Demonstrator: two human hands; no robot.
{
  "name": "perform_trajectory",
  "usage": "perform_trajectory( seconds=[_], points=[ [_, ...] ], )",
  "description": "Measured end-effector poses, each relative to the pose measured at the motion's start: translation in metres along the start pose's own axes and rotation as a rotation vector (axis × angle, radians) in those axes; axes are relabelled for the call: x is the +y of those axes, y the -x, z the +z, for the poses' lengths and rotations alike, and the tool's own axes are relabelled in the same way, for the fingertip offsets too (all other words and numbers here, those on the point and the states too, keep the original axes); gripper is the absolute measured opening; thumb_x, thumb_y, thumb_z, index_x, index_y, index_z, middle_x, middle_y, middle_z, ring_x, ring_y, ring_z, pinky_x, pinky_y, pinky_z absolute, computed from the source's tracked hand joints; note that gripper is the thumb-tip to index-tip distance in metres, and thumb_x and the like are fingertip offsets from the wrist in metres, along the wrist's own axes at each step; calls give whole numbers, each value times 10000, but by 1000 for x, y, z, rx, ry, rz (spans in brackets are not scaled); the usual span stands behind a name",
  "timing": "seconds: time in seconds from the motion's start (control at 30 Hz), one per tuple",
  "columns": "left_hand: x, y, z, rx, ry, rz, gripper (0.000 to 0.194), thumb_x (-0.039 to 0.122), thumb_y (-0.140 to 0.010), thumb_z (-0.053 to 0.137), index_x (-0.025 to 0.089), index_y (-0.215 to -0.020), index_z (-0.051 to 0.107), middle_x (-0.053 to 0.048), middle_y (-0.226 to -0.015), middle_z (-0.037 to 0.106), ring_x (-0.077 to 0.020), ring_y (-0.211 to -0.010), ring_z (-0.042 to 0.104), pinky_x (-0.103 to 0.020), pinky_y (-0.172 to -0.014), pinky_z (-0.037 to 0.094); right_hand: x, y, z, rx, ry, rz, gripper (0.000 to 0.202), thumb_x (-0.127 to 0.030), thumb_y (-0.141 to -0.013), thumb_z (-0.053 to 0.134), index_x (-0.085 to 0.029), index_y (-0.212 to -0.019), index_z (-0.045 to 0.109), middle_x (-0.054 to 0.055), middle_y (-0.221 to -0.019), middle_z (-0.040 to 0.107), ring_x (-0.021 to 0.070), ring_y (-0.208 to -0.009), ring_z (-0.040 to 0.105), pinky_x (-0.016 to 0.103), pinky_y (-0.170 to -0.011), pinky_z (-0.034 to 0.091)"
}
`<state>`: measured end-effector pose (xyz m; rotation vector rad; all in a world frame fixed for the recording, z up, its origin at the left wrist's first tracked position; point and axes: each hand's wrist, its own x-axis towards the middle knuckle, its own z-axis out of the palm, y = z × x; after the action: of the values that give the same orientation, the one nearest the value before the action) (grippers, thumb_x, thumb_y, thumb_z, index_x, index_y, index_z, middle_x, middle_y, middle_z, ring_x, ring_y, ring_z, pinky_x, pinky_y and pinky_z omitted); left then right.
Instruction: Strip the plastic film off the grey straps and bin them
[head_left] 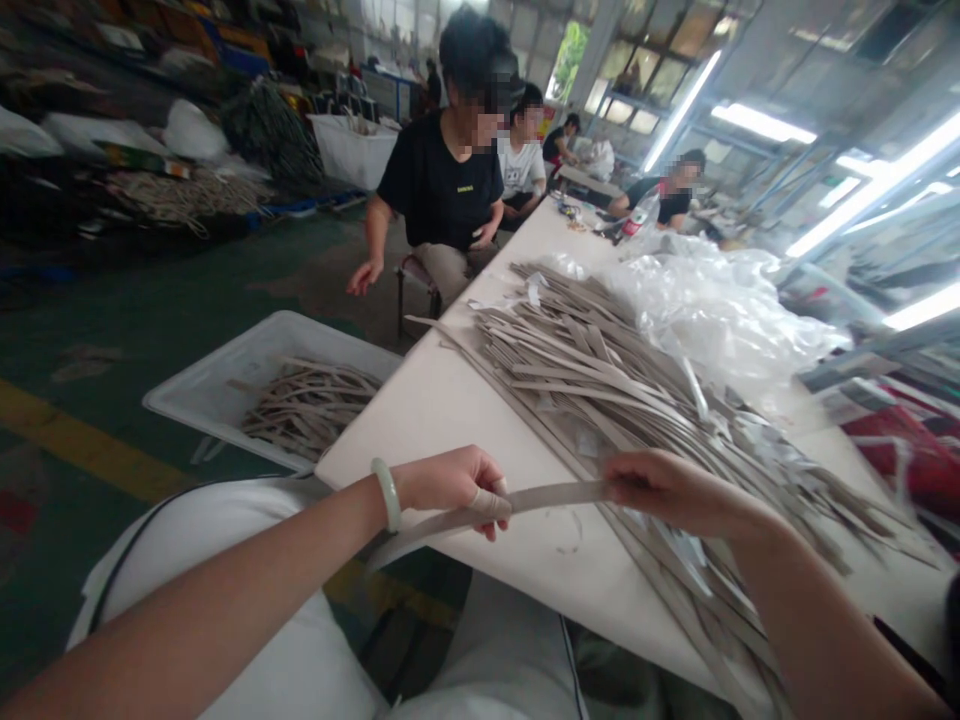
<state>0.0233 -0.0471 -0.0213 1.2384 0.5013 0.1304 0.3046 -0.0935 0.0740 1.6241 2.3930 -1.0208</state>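
Note:
A flat beige strip stretches between my two hands above the near corner of the white table. My left hand, with a pale bangle at the wrist and a tan wrap on one finger, pinches the strip; its loose end hangs past the table edge at lower left. My right hand is closed round the other part of the strip. Beside and beyond my right hand lies a big pile of similar strips, running lengthwise along the table.
A white bin holding more strips stands on the floor left of the table. A person in a black shirt sits beyond it. Clear plastic bags and a bottle lie farther along. Other people sit farther back.

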Motion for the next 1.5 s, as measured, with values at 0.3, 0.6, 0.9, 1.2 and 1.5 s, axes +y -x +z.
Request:
perform_trajectory(
  seconds=[0.3, 0.6, 0.9, 1.2, 1.5],
  points=[
    [4, 4, 3, -13, -12, -13, 305, 421, -701, 737, 121, -744, 703, -45, -627, 673, -129, -557, 628, -200, -520, 469, -22, -16, 16, -57, -139, -59, 311, -376, -911, 442, -165, -697, 522, -36, -576, 467, 85, -520, 391, 203, -481, 297],
    [14, -7, 19, 72, 80, 88, 412, 482, -620, 786, 98, -703, 660, -38, -624, 642, -110, -527, 580, -237, -560, 489, -49, -38, 71, 226, -406, -166, 396, -487, -919, 430, -157, -730, 540, -22, -608, 470, 83, -536, 379, 208, -482, 298],
    [18, 10, -16, -306, 272, -7, 668, 590, -551, 785, 130, -1011, 633, -63, -850, 653, -179, -754, 635, -339, -778, 508, -27, -34, 31, 469, -1292, -94, 356, -405, -793, 660, -214, -641, 401, -110, -528, 162, 55, -435, 78, 197, -371, 94],
    [40, 10, -35, 151, 549, 378, 253, 326, -811, 663, 117, -702, 571, 29, -548, 443, -56, -446, 432, -179, -462, 439, -23, -54, 42, 862, -1408, -147, 413, -608, -780, 596, -206, -720, 522, -99, -527, 216, 63, -420, 116, 195, -339, 130],
    [34, -20, -43, 703, 721, 514, 253, 251, -895, 552, 125, -687, 478, 50, -538, 392, -23, -408, 340, -116, -401, 310, -99, -107, 154, 43, -1389, 24, 426, -566, -745, 665, -147, -740, 589, -56, -503, 428, 59, -440, 299, 204, -395, 195]
  ],
)
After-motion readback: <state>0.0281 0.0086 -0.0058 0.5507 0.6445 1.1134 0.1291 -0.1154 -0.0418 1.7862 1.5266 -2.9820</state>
